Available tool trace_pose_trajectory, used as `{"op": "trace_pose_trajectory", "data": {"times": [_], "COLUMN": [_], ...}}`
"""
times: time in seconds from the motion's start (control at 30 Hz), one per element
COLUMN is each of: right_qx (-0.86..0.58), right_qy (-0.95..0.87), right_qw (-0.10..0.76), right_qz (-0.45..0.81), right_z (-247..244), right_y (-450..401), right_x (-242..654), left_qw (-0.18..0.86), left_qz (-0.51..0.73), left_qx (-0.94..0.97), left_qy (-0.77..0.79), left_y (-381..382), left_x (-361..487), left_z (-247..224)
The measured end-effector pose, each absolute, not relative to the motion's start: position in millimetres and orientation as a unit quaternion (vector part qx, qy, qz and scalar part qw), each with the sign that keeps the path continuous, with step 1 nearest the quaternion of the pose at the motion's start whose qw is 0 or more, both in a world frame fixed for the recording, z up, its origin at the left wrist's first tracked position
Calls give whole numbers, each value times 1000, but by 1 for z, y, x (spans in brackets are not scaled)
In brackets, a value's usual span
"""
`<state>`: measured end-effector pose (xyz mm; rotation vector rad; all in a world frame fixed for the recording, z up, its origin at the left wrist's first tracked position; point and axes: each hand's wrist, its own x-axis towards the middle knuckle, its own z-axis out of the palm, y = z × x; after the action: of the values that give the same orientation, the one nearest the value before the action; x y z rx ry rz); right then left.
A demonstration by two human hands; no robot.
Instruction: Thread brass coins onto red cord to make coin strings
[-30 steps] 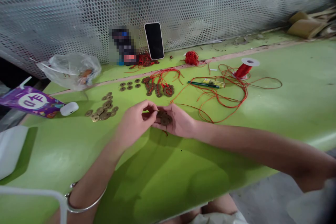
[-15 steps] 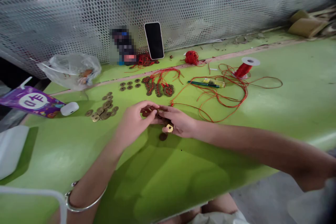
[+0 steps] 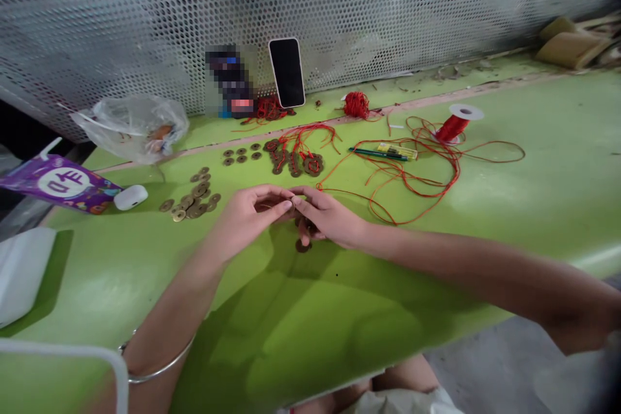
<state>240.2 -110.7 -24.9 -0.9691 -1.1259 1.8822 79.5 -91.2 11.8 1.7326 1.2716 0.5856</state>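
Observation:
My left hand and my right hand meet fingertip to fingertip above the table, both closed. Thumb and forefinger of the left pinch something small against the right fingertips; fingers hide most of it. Dark brass holed coins show beneath the right hand, partly within its curled lower fingers. Behind the hands lies a cluster of brass coins tied with red cord. To the left is a heap of loose brass coins, with small coins in rows behind it.
A red cord spool, loose red cord, a green pen-like tool and a red cord ball lie right. A phone leans on the perforated metal wall. Left are a plastic bag, purple packet and white case.
The fingertips of both hands have come together in a pinch. The bright golden coin seen earlier at the right hand no longer shows; its lower fingers have curled inward.

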Motion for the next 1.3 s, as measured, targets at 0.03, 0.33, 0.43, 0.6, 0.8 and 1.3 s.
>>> {"op": "trace_pose_trajectory", "data": {"times": [0.03, 0.33, 0.43, 0.6, 0.8, 1.3], "right_qx": [-365, -351, -327, -350, -310, -339], "right_qy": [-455, -425, -429, -461, -545, -515], "right_qw": [361, 365, 369, 335, 328, 314], "right_qz": [728, 751, 757, 744, 706, 722], "right_z": [-26, -28, -28, -30, -37, -29], "right_y": [-111, -108, -108, -106, -105, -106], "right_x": [240, 244, 245, 246, 247, 249], "left_qw": [453, 441, 439, 466, 443, 388], "left_qz": [240, 265, 266, 254, 226, 211], "left_qx": [691, 678, 676, 672, 696, 743], "left_qy": [509, 526, 529, 517, 517, 503], "left_y": [-90, -87, -87, -87, -88, -90], "left_x": [79, 77, 75, 75, 77, 82], "left_z": [10, 8, 9, 6, 3, 9]}}
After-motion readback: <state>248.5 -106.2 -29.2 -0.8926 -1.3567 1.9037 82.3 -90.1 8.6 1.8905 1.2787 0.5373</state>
